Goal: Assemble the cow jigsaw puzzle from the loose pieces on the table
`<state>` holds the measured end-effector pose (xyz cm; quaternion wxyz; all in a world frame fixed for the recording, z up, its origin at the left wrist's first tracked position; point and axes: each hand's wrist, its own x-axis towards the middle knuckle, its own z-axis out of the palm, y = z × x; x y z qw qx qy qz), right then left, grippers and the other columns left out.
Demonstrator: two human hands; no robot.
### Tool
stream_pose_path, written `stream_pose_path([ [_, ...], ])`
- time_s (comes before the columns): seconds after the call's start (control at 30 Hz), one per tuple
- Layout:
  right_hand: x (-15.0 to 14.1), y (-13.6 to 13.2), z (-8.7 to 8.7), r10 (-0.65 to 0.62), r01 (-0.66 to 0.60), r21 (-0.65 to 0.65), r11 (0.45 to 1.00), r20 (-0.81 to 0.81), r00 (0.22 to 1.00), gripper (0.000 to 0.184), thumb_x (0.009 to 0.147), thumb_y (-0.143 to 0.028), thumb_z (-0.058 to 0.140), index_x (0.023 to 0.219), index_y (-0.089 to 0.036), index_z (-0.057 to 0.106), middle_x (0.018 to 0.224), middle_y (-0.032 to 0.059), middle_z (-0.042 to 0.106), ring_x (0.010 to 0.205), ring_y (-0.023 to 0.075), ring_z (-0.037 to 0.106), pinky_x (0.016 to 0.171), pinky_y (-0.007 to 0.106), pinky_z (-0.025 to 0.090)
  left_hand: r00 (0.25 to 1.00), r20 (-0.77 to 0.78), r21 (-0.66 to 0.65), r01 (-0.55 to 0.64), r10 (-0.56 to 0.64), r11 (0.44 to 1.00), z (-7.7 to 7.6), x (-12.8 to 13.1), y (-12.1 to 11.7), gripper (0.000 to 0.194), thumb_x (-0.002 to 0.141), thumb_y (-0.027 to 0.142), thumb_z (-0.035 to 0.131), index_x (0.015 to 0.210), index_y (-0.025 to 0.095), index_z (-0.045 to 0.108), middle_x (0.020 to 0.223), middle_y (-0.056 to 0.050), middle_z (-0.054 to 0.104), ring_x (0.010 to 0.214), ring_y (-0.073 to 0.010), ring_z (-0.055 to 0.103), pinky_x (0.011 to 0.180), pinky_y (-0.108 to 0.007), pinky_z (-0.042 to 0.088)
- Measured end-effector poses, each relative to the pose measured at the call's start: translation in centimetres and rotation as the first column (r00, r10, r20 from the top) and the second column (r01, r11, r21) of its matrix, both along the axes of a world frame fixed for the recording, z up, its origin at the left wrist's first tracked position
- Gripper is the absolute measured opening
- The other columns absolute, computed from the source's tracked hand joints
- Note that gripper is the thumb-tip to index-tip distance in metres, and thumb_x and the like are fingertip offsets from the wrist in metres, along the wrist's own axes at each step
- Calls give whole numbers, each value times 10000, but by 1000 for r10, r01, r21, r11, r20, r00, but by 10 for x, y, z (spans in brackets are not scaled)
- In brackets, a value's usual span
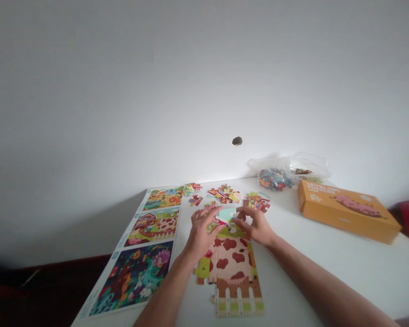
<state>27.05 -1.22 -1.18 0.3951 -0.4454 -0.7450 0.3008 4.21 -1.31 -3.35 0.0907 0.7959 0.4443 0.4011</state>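
Between both hands is a light-blue puzzle piece [226,213] with a red and white lower part; whether it is one piece or two joined ones I cannot tell. My left hand [202,227] pinches its left side, and my right hand [256,225] grips its right side. Just beneath them lies a partly assembled puzzle [231,259], showing a cow's brown-spotted body above a white fence. My fingers cover parts of its upper edge.
Loose puzzle pieces [225,194] lie in heaps beyond my hands. On the left is a reference sheet [150,247] with three pictures. At the back right are plastic bags of pieces [276,178] and an orange puzzle box [347,209]. A wall [191,91] borders the table.
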Motion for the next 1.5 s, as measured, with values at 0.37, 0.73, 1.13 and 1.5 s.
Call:
stream_pose_path([
  [0.37, 18, 12, 0, -21, -118, 425, 897, 309, 951, 540, 875, -363, 663, 1387, -293, 504, 1200, 115, 554, 1087, 287, 534, 924, 454, 453, 997, 78, -120, 8, 1, 993, -1, 6, -3, 610, 886, 276, 649, 1452, 280, 420, 1020, -57, 711, 1153, -246, 598, 1075, -452, 389],
  [0.73, 45, 36, -13, -352, 204, 533, 821, 193, 916, 480, 863, -427, 673, 1303, -262, 573, 1165, 110, 556, 1071, 295, 536, 950, 470, 451, 944, -328, -250, -39, -47, 968, -6, 0, -8, 742, 718, 315, 781, 1390, 360, 467, 1474, -20, 492, 1361, -357, 327, 1131, -611, 178],
  [1.13, 18, 25, -15, -230, 73, 398, 914, 361, 904, 478, 845, -425, 684, 1286, -263, 594, 1172, 107, 564, 1065, 290, 504, 928, 461, 428, 959, -281, -309, -61, -30, 949, -9, 9, -12, 1093, 701, 387, 792, 1548, 296, 106, 1550, -123, 365, 1428, -360, 246, 1150, -643, 94],
  [1.5, 14, 25, -18, -161, 8, 328, 945, 443, 882, 529, 803, -418, 715, 1299, -276, 596, 1228, 111, 547, 1124, 313, 462, 964, 504, 380, 962, -272, -307, -48, -39, 950, -8, 9, -12, 1138, 730, 457, 757, 1555, 305, -11, 1583, -141, 287, 1436, -363, 240, 1144, -640, 101],
])
